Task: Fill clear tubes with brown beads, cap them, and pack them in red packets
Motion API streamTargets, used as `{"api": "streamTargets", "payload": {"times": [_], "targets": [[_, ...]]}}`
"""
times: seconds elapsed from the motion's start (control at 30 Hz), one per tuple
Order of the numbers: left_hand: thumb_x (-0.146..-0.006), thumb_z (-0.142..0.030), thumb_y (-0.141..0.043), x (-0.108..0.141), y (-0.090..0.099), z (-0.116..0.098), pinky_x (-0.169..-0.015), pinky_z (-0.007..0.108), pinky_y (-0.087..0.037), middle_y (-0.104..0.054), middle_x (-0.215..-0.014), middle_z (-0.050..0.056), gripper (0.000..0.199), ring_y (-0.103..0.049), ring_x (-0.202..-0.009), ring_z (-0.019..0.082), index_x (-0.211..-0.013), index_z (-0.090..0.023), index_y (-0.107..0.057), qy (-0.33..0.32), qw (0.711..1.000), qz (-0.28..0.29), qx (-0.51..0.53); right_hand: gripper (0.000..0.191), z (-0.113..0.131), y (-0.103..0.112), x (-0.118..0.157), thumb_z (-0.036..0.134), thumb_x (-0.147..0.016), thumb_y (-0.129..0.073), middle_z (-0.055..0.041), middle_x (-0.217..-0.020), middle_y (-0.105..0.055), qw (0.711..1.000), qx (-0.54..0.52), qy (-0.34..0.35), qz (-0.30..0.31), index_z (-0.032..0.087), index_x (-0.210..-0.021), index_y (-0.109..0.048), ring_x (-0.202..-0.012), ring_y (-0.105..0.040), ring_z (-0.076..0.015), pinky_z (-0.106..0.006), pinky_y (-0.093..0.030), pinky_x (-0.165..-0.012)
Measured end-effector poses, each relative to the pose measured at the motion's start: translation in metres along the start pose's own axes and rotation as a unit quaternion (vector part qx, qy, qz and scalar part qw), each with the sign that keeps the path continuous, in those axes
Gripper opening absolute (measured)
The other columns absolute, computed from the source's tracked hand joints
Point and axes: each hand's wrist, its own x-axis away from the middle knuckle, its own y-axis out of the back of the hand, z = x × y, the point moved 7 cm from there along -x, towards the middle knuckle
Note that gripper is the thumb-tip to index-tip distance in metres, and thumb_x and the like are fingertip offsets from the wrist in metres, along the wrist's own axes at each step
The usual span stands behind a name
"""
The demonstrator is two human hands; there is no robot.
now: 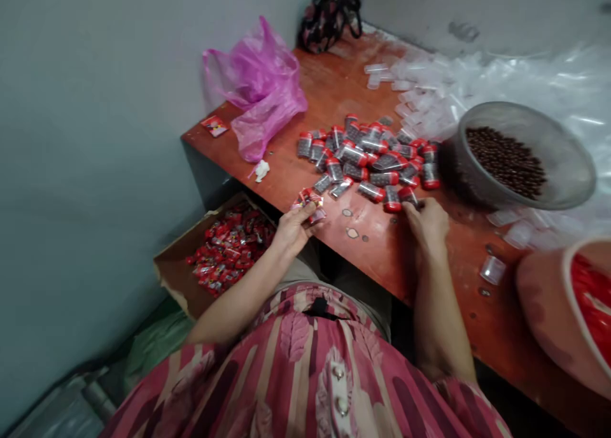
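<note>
My left hand (294, 229) is closed, pinching several small red printed labels (317, 214) at the table's front edge. My right hand (428, 225) has its fingers closed on a small red-capped jar (409, 195) at the near edge of a pile; the fingertips are partly hidden. The pile of clear jars (365, 155) with red caps and dark contents lies beyond both hands. Another printed label (214, 126) rests at the table's left corner.
A pink plastic bag (267, 88) lies at the left on the red table (329, 81). To the right stand a bowl (563, 170) of dark brown balls, loose clear containers (429, 100) and a pink tub (539, 317). Below left, a cardboard box (174, 272) holds red-wrapped pieces.
</note>
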Motion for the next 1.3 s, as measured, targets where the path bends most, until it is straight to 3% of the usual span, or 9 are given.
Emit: {"api": "streamTargets", "payload": {"times": [0.1, 0.17, 0.23, 0.3, 0.37, 0.6, 0.83, 1.1, 1.3], "targets": [[-0.072, -0.023, -0.077, -0.004, -0.007, 0.005, -0.052, 0.021, -0.056, -0.069, -0.066, 0.003, 0.018, -0.066, -0.054, 0.012, -0.078, -0.012, -0.066, 0.016, 0.999, -0.002, 0.047, 0.030, 0.006, 0.008, 0.021, 0.044, -0.078, -0.062, -0.0135, -0.079, -0.065, 0.993, -0.103, -0.036, -0.047, 0.018, -0.090, -0.064, -0.078, -0.064, -0.0295, -0.046, -0.046, -0.073], [-0.071, -0.024, -0.078, -0.006, -0.008, 0.008, -0.055, 0.023, -0.057, -0.069, -0.067, 0.003, 0.020, -0.067, -0.057, 0.014, -0.079, -0.012, -0.064, 0.023, 0.997, -0.009, 0.073, 0.030, 0.023, 0.009, 0.048, 0.047, -0.077, -0.063, -0.0066, -0.077, -0.066, 0.958, -0.285, -0.023, -0.032, 0.021, -0.093, -0.061, -0.062, -0.063, -0.0216, -0.038, -0.050, -0.061], [-0.072, -0.024, -0.077, -0.008, -0.011, 0.011, -0.059, 0.025, -0.058, -0.069, -0.069, 0.003, 0.019, -0.069, -0.060, 0.015, -0.080, -0.013, -0.063, 0.022, 0.995, -0.008, 0.099, 0.030, 0.049, -0.006, 0.082, 0.044, -0.075, -0.067, -0.0030, -0.077, -0.067, 0.898, -0.430, -0.017, 0.093, 0.022, -0.094, -0.061, -0.054, -0.061, -0.0167, -0.033, -0.052, -0.054], [-0.075, -0.024, -0.075, -0.008, -0.015, 0.014, -0.063, 0.027, -0.058, -0.070, -0.071, 0.003, 0.017, -0.070, -0.064, 0.016, -0.081, -0.014, -0.063, 0.018, 0.993, 0.004, 0.118, 0.029, 0.072, -0.018, 0.114, 0.040, -0.073, -0.071, 0.0004, -0.072, -0.066, 0.849, -0.501, -0.020, 0.168, 0.021, -0.092, -0.061, -0.053, -0.061, -0.0144, -0.029, -0.053, -0.050], [-0.075, -0.024, -0.075, -0.007, -0.020, 0.016, -0.067, 0.028, -0.058, -0.070, -0.072, 0.002, 0.017, -0.070, -0.066, 0.016, -0.080, -0.014, -0.063, 0.013, 0.992, 0.019, 0.122, 0.027, 0.087, -0.031, 0.136, 0.038, -0.074, -0.071, 0.0021, -0.068, -0.066, 0.824, -0.525, -0.029, 0.209, 0.021, -0.091, -0.061, -0.054, -0.063, -0.0132, -0.026, -0.054, -0.049], [-0.063, -0.031, -0.084, 0.000, -0.034, 0.019, -0.062, 0.024, -0.052, -0.065, -0.064, -0.001, 0.032, -0.063, -0.057, 0.011, -0.071, -0.014, -0.058, -0.019, 0.994, 0.060, 0.088, 0.025, 0.098, -0.057, 0.148, 0.037, -0.076, -0.071, 0.0026, -0.069, -0.067, 0.805, -0.547, -0.045, 0.226, 0.019, -0.088, -0.059, -0.054, -0.062, -0.0107, -0.023, -0.054, -0.048], [-0.052, -0.037, -0.088, 0.005, -0.037, 0.015, -0.056, 0.023, -0.048, -0.065, -0.060, -0.002, 0.041, -0.062, -0.054, 0.011, -0.071, -0.013, -0.060, -0.054, 0.994, 0.088, 0.037, 0.025, 0.102, -0.058, 0.149, 0.037, -0.077, -0.071, 0.0042, -0.066, -0.065, 0.814, -0.543, -0.023, 0.204, 0.019, -0.089, -0.058, -0.053, -0.062, -0.0107, -0.024, -0.055, -0.050], [-0.051, -0.037, -0.087, 0.002, -0.033, 0.016, -0.048, 0.022, -0.043, -0.067, -0.061, 0.001, 0.039, -0.058, -0.048, 0.010, -0.071, -0.011, -0.067, -0.040, 0.988, 0.135, -0.057, 0.027, 0.109, -0.058, 0.150, 0.038, -0.076, -0.072, 0.0040, -0.067, -0.066, 0.811, -0.553, -0.016, 0.193, 0.020, -0.090, -0.058, -0.053, -0.062, -0.0111, -0.025, -0.056, -0.051], [-0.058, -0.044, -0.082, 0.004, -0.035, 0.012, -0.038, 0.022, -0.036, -0.063, -0.053, 0.003, 0.038, -0.050, -0.039, 0.009, -0.065, -0.010, -0.069, -0.018, 0.973, 0.195, -0.124, 0.027, 0.111, -0.075, 0.154, 0.041, -0.074, -0.071, 0.0018, -0.066, -0.068, 0.734, -0.620, -0.050, 0.272, 0.019, -0.084, -0.059, -0.047, -0.060, -0.0102, -0.021, -0.050, -0.042]]}}
